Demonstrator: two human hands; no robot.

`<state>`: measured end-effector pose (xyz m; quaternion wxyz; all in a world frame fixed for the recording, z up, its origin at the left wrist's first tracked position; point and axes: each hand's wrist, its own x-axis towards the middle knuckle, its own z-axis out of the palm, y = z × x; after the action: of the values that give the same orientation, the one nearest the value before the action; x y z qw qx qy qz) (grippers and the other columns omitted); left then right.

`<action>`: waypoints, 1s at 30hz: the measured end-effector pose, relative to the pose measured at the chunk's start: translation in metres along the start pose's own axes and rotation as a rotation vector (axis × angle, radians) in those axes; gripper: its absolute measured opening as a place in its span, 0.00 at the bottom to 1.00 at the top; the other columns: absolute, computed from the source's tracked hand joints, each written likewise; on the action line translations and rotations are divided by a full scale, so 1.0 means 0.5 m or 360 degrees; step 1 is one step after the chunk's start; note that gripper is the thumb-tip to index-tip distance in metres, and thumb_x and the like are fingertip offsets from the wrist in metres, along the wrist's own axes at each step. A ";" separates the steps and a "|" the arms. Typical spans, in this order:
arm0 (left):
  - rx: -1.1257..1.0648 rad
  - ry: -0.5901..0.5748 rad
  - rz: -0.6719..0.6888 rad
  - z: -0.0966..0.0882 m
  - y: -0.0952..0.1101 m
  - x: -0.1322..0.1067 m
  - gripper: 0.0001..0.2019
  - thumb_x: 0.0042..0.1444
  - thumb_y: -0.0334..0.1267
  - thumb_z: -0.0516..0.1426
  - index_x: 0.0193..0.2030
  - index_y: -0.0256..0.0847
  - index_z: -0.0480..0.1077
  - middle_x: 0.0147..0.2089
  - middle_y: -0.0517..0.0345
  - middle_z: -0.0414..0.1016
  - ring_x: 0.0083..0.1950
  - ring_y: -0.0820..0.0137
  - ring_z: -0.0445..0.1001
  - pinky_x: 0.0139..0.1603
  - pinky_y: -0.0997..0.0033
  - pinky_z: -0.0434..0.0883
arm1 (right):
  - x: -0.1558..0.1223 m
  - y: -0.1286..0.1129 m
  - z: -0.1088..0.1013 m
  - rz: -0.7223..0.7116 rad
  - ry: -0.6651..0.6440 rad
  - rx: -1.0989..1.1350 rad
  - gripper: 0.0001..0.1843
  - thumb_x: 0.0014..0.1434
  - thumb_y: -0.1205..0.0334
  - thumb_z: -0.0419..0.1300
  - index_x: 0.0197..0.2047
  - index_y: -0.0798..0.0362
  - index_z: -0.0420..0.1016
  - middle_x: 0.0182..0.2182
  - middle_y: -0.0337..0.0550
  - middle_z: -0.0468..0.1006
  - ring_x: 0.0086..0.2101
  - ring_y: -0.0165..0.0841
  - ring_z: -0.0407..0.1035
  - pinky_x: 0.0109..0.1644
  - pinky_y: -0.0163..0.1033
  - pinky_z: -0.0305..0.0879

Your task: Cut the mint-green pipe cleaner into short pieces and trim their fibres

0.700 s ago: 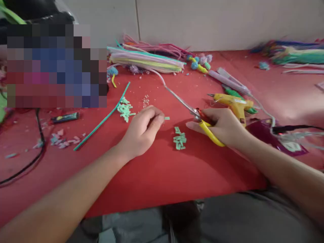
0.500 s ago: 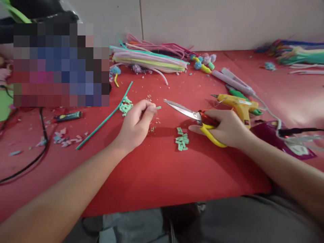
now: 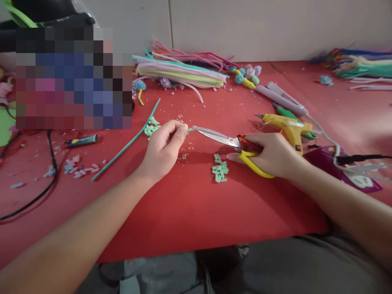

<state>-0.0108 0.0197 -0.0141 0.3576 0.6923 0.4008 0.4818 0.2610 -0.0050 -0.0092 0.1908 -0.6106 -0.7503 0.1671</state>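
Note:
My left hand (image 3: 167, 149) pinches a short light-green pipe cleaner piece (image 3: 191, 129) between thumb and index finger; its end sticks out to the right. My right hand (image 3: 269, 153) grips scissors (image 3: 219, 136) with red and yellow handles. Their blade tips meet the green piece's protruding end, and the blades look nearly closed. Below the blades lies a small pile of cut green pieces (image 3: 219, 168). Beside my left hand is another heap of pale green bits (image 3: 151, 128), with a long teal pipe cleaner (image 3: 125, 141) slanting past it. Fine clippings (image 3: 184, 157) dot the red table (image 3: 196, 208).
Bundles of pipe cleaners (image 3: 183, 73) lie along the back wall, with another bundle (image 3: 364, 67) at far right. A yellow glue gun (image 3: 289, 126) and a lilac flat iron (image 3: 281, 99) with a cord lie right. A black cable (image 3: 50, 183), a small tube (image 3: 82, 141) and scraps lie left.
The scissors have moved slightly left, and their tips now reach the green piece in my left hand. My left hand has stayed nearly in place.

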 end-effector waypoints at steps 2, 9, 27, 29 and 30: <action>-0.0006 -0.0005 -0.0004 0.000 0.000 0.000 0.14 0.68 0.42 0.55 0.31 0.41 0.65 0.24 0.62 0.60 0.26 0.74 0.59 0.26 0.72 0.60 | 0.000 -0.001 -0.001 0.0001 -0.0018 -0.0012 0.36 0.49 0.28 0.65 0.22 0.49 0.53 0.19 0.33 0.53 0.24 0.28 0.47 0.28 0.39 0.46; -0.0033 0.0000 0.0000 -0.001 0.001 0.002 0.13 0.68 0.40 0.55 0.31 0.41 0.65 0.25 0.62 0.60 0.26 0.75 0.59 0.25 0.72 0.60 | 0.001 0.004 0.002 -0.0016 -0.0002 -0.0049 0.36 0.50 0.29 0.65 0.22 0.50 0.52 0.19 0.32 0.52 0.24 0.27 0.46 0.28 0.39 0.46; -0.0073 0.0013 -0.0066 -0.001 0.001 0.003 0.14 0.67 0.40 0.56 0.29 0.41 0.64 0.24 0.62 0.59 0.25 0.75 0.57 0.23 0.72 0.57 | 0.005 0.008 0.005 0.0041 -0.0019 -0.0086 0.37 0.48 0.25 0.63 0.22 0.50 0.53 0.19 0.33 0.54 0.24 0.28 0.48 0.28 0.40 0.47; -0.0073 0.0001 -0.0074 -0.001 0.000 0.004 0.14 0.67 0.41 0.56 0.29 0.42 0.64 0.23 0.63 0.59 0.24 0.75 0.57 0.23 0.72 0.57 | 0.005 0.005 0.002 0.0051 -0.0049 -0.0100 0.37 0.49 0.26 0.63 0.22 0.49 0.53 0.19 0.33 0.54 0.24 0.29 0.48 0.29 0.40 0.48; -0.0067 0.0001 -0.0078 -0.001 0.000 0.004 0.14 0.67 0.42 0.56 0.30 0.42 0.65 0.23 0.63 0.59 0.24 0.75 0.57 0.23 0.72 0.57 | 0.005 0.005 0.001 0.0056 -0.0056 -0.0107 0.36 0.49 0.27 0.64 0.22 0.50 0.53 0.19 0.33 0.54 0.24 0.29 0.48 0.29 0.40 0.48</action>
<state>-0.0106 0.0217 -0.0132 0.3838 0.6743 0.4077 0.4815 0.2624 -0.0022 -0.0104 0.1538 -0.6267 -0.7478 0.1558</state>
